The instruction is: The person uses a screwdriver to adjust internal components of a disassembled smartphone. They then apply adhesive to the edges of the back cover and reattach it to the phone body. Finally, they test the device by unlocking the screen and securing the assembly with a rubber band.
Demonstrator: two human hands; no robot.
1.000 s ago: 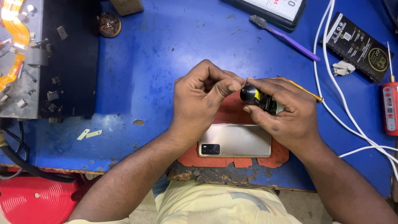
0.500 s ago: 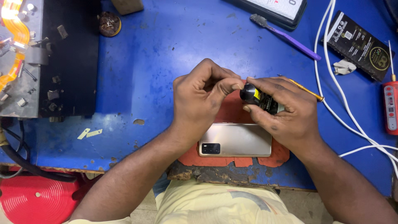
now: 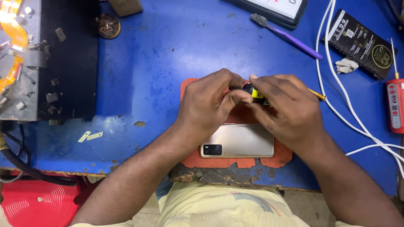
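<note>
Your right hand [image 3: 286,107] and left hand [image 3: 210,105] hide most of black-yellow tube [image 3: 253,93]; its tip unseen. Meter [image 3: 273,8] cut off by top edge.

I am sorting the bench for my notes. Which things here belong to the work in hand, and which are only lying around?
In hand:
- left hand and right hand, together gripping a small black-and-yellow tool
- gold phone, face down
- red mat under it

Lying around:
- purple toothbrush
- white cables
- black packet
- red screwdriver
</note>
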